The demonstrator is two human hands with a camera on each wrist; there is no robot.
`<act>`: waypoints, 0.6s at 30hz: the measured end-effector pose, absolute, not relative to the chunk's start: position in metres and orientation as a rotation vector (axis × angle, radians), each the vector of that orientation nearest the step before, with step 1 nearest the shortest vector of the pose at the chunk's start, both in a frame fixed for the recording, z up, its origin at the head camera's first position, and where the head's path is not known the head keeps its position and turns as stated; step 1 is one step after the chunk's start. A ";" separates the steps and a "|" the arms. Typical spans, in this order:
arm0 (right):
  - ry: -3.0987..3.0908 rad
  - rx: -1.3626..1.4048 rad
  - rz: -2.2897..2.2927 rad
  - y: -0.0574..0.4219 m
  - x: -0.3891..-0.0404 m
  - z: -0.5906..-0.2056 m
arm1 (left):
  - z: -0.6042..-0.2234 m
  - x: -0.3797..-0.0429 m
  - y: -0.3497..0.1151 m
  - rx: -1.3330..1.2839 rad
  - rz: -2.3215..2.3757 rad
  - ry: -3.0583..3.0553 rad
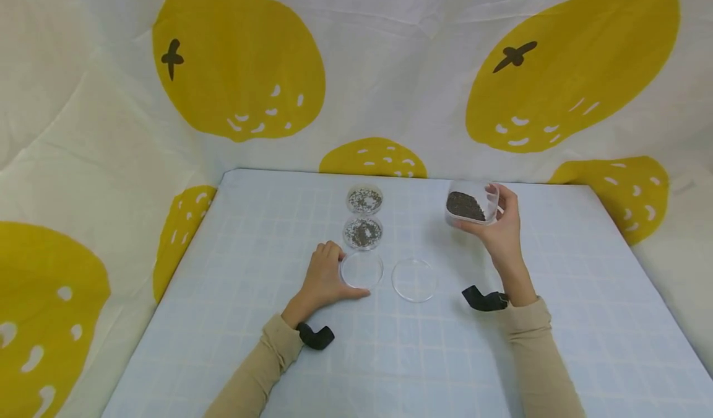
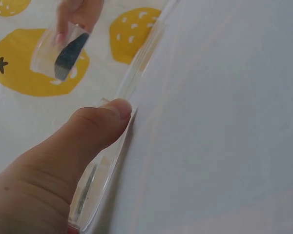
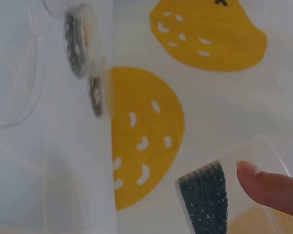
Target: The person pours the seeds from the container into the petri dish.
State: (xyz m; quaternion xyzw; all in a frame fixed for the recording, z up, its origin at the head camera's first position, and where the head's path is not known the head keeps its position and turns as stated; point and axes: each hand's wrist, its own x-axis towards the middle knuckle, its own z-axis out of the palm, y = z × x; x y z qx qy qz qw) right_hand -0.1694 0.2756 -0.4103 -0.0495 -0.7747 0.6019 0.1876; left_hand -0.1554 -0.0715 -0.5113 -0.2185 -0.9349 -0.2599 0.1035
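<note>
Along the near side, two tan sleeves [image 1: 250, 368] reach over the pale checked table [image 1: 379, 374]; wide stretch of cloth between them, room to move. Two black wrist pieces [image 1: 316, 337], one per arm. Next, left hand [image 1: 327, 275], grasping a clear dish [image 1: 362, 270]: thumb on the near rim, fingers round the left side. Dish is near mid-table, well apart from the left and right edges; more room out left of the hand. Just right of it, a clear round piece [image 1: 414, 280] lies flat, dish or lid, cannot tell. Bare cloth from there toward the right edge.

Beyond the clear dish, two filled dishes [image 1: 362, 232] with dark and white bits, one behind the other; the three make a column running back. Farther right, right hand [image 1: 498, 229] grasps one clear tub [image 1: 486, 195], thumb low on the near side, fingers at the right wall. Tub is held up off the table near the far edge, dark grains [image 1: 465, 206] toward its left side. Past that edge, white backdrop [image 1: 390, 65] with six yellow fruit prints [image 1: 239, 59] in the head view, some cut off.
</note>
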 end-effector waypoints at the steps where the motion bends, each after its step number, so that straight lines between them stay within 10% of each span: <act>1: -2.180 -0.123 1.681 0.270 -0.168 -0.408 | -0.511 -0.155 -0.072 -0.644 -0.768 -2.759; 18: -2.197 0.279 1.500 0.187 -0.145 -0.392 | -0.511 -0.154 -0.072 -0.638 -0.761 -2.771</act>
